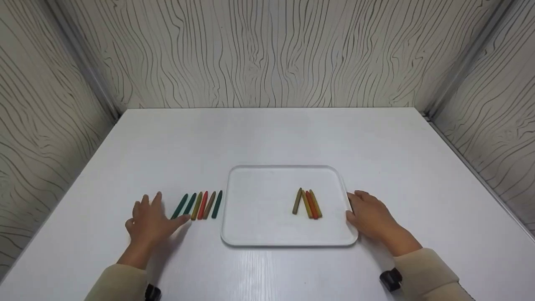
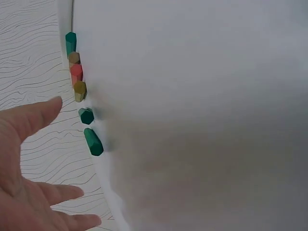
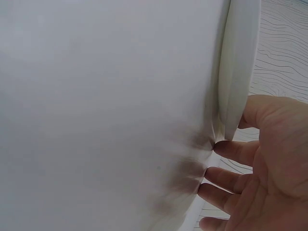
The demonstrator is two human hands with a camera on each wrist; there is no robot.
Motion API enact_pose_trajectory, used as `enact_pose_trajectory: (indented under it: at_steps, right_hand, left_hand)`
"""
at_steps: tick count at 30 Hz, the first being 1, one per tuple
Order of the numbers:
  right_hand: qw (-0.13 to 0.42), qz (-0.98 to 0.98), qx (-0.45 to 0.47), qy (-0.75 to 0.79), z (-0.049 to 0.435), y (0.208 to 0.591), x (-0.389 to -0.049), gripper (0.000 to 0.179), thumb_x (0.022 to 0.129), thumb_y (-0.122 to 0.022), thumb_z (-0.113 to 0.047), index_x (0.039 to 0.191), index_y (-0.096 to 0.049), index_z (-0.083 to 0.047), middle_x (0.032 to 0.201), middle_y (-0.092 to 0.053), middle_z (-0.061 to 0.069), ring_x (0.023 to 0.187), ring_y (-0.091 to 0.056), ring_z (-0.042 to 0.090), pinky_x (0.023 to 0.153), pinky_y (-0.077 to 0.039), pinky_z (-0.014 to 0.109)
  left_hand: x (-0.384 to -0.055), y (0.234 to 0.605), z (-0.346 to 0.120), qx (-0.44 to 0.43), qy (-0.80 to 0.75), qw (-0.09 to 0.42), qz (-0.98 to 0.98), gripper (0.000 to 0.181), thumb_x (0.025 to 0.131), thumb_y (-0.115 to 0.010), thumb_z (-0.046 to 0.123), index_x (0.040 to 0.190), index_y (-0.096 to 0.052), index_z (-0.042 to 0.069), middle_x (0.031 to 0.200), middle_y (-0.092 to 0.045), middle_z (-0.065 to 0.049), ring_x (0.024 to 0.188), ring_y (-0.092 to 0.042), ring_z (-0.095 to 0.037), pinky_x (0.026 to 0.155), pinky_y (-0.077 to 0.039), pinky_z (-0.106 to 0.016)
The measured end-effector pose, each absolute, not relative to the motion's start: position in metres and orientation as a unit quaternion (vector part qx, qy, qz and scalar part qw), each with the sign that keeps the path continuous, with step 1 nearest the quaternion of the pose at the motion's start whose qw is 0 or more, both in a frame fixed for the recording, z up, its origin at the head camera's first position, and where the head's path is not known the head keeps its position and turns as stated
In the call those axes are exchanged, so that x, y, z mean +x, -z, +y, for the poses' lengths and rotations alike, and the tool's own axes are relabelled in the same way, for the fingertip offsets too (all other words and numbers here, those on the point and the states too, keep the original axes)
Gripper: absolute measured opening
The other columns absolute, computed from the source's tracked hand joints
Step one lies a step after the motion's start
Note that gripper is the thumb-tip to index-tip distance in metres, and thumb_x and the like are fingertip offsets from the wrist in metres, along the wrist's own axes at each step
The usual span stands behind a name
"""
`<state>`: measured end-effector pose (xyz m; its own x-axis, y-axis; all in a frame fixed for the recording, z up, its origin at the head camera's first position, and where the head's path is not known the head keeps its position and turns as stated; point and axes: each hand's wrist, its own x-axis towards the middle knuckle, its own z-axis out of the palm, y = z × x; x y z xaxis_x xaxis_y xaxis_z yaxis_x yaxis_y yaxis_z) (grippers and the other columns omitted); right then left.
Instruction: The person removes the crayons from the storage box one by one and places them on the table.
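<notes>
A row of six crayons [image 1: 199, 205] (two dark green, a yellow-olive, a red, a brown and another green) lies side by side on the white table [image 1: 267, 133], just left of the white tray [image 1: 267, 234]. The left hand [image 1: 149, 223] rests flat on the table beside the leftmost green crayon [image 1: 180, 206], fingers straight and spread, grasping nothing; its thumb tip lies near that crayon's lower end. In the left wrist view the crayon ends [image 2: 79, 91] show in a line past the open palm [image 2: 24, 192]. On the tray's right half lie four more crayons [image 1: 307, 203], fanned together. The right hand [image 1: 370, 217] rests at the tray's right edge, fingers relaxed and touching its rim [image 3: 238, 72], gripping nothing. Wood-grain patterned walls [image 1: 267, 54] enclose the table.
</notes>
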<state>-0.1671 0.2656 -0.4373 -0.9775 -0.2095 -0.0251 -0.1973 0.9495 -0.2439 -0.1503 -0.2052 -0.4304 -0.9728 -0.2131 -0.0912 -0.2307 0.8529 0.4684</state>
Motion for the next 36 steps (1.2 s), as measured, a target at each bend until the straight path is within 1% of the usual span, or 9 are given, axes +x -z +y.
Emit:
enact_pose_trajectory:
  at_steps: [2, 4, 10, 18, 24, 36]
  right_hand:
    - [0.027, 0.987, -0.102, 0.124, 0.266, 0.437, -0.167, 0.052, 0.093, -0.054, -0.018, 0.134, -0.044, 0.012, 0.134, -0.040, 0.036, 0.124, -0.037, 0.050, 0.100, -0.030, 0.059]
    - [0.031, 0.986, -0.099, 0.130, 0.266, 0.437, -0.167, 0.052, 0.093, -0.054, -0.019, 0.134, -0.044, 0.011, 0.135, -0.039, 0.036, 0.124, -0.037, 0.051, 0.100, -0.029, 0.059]
    - [0.041, 0.985, -0.088, 0.141, 0.265, 0.437, -0.167, 0.052, 0.093, -0.053, -0.020, 0.135, -0.043, 0.010, 0.137, -0.037, 0.035, 0.126, -0.035, 0.051, 0.101, -0.027, 0.060]
    - [0.034, 0.986, -0.091, 0.136, 0.266, 0.438, -0.168, 0.052, 0.093, -0.054, -0.019, 0.134, -0.044, 0.010, 0.135, -0.039, 0.035, 0.125, -0.036, 0.050, 0.100, -0.028, 0.059]
    - [0.032, 0.986, -0.088, 0.138, 0.265, 0.438, -0.168, 0.052, 0.092, -0.054, -0.019, 0.134, -0.045, 0.011, 0.135, -0.040, 0.034, 0.125, -0.036, 0.049, 0.100, -0.029, 0.059]
    - [0.035, 0.984, -0.093, 0.146, 0.267, 0.438, -0.168, 0.052, 0.093, -0.052, -0.019, 0.135, -0.044, 0.010, 0.136, -0.038, 0.034, 0.126, -0.035, 0.050, 0.100, -0.028, 0.059]
  left_hand:
    - [-0.151, 0.429, -0.204, -0.114, -0.250, 0.029, 0.961, 0.101, 0.076, -0.074, 0.046, 0.144, -0.025, -0.010, 0.145, -0.013, -0.040, 0.134, -0.006, -0.056, 0.095, -0.015, -0.072]
    - [-0.152, 0.427, -0.202, -0.110, -0.254, 0.034, 0.960, 0.104, 0.075, -0.074, 0.049, 0.145, -0.023, -0.009, 0.146, -0.009, -0.040, 0.134, -0.001, -0.056, 0.095, -0.012, -0.072]
    - [-0.156, 0.418, -0.192, -0.100, -0.253, 0.025, 0.962, 0.105, 0.074, -0.073, 0.052, 0.146, -0.024, -0.007, 0.148, -0.008, -0.038, 0.135, 0.001, -0.055, 0.095, -0.008, -0.073]
    - [-0.165, 0.408, -0.171, -0.092, -0.259, 0.005, 0.961, 0.099, 0.076, -0.073, 0.046, 0.148, -0.024, -0.003, 0.149, -0.009, -0.035, 0.136, -0.002, -0.052, 0.097, -0.009, -0.071]
    - [-0.174, 0.402, -0.152, -0.083, -0.257, -0.005, 0.963, 0.096, 0.078, -0.072, 0.046, 0.148, -0.026, -0.001, 0.150, -0.013, -0.032, 0.137, -0.006, -0.049, 0.098, -0.010, -0.069]
    - [-0.185, 0.400, -0.104, -0.043, -0.254, -0.044, 0.965, 0.097, 0.073, -0.076, 0.050, 0.147, -0.033, 0.003, 0.151, -0.018, -0.028, 0.139, -0.011, -0.045, 0.101, -0.012, -0.066]
